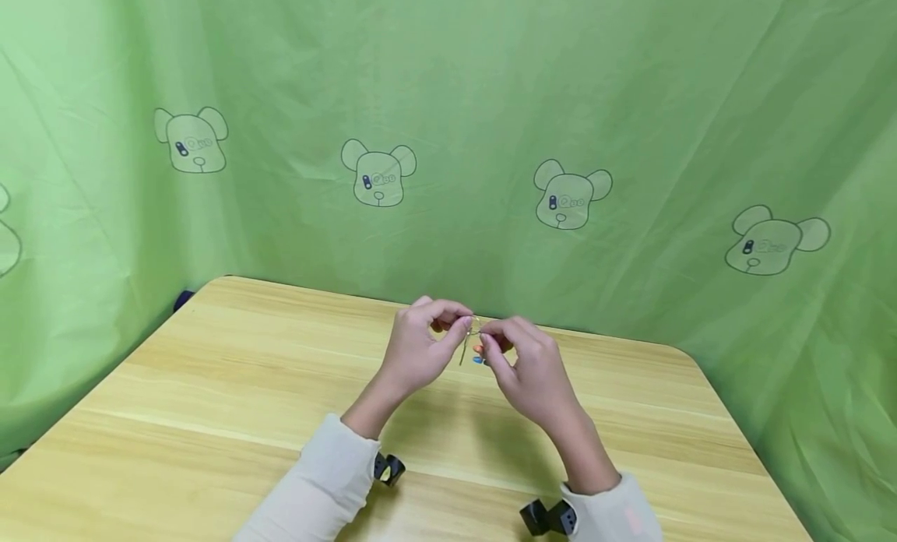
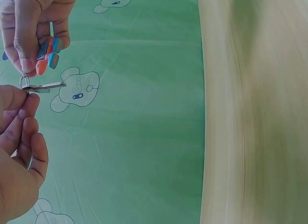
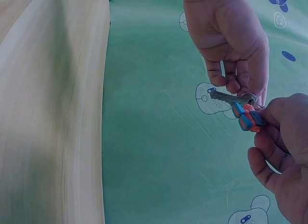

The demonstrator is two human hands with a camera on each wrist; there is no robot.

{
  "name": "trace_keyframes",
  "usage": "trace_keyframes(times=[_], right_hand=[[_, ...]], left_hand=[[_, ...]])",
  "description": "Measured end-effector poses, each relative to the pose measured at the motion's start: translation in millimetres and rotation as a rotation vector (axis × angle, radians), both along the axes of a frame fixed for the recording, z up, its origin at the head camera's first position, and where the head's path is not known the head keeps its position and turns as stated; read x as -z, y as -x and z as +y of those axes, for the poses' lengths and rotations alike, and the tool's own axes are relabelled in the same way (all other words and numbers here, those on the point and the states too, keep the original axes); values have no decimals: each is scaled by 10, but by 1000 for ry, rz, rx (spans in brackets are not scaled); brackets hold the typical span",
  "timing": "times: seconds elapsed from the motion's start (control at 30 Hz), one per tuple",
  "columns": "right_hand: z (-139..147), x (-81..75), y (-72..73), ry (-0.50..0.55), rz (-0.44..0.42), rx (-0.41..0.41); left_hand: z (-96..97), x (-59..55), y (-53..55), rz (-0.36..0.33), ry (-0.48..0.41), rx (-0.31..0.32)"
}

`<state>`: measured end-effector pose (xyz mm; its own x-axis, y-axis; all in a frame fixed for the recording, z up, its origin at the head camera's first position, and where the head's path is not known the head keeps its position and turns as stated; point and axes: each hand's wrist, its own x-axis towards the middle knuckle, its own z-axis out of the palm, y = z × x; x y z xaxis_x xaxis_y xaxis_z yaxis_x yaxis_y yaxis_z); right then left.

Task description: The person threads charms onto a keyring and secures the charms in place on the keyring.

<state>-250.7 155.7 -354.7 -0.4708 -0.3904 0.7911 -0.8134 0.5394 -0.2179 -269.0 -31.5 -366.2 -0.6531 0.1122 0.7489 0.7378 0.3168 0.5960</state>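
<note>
My left hand [image 1: 423, 343] pinches a metal key [image 2: 45, 87] by its head between thumb and forefinger; its blade points away from the fingers. Facing it, my right hand [image 1: 529, 367] pinches a small metal key ring [image 2: 24, 81] at the tips of thumb and forefinger. The ring joins the two hands' grips, fingertips close together. By the right fingers hangs an orange and blue charm [image 3: 248, 118], its shape partly hidden by the hand. Both hands are held up over the far part of the table.
The wooden table [image 1: 231, 402] ends just beyond the hands. Behind it hangs a green curtain [image 1: 462, 246] printed with bear heads, with more curtain at both sides. Black wrist cameras sit below the left sleeve [image 1: 322, 472] and the right sleeve [image 1: 617, 515].
</note>
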Motion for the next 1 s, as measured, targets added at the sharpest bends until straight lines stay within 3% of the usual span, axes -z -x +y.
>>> trace_keyframes(times=[0.17,0.3,0.47,0.63,0.83,1.0], right_hand=[[-1,-12,-13,-24,-46,9],[6,-24,-20,-89,-162,23],[12,-6,2,-185,-378,-15],[21,106,62,-234,-574,-69],[36,326,139,-268,-802,-125],[26,464,166,-327,-911,-190]], left_hand=[[-16,1,8,-12,16,-3],[-59,0,15,-79,61,5],[-137,28,51,-264,188,60],[-219,136,108,-459,300,143],[-305,343,186,-626,380,219],[-324,470,208,-697,478,267]])
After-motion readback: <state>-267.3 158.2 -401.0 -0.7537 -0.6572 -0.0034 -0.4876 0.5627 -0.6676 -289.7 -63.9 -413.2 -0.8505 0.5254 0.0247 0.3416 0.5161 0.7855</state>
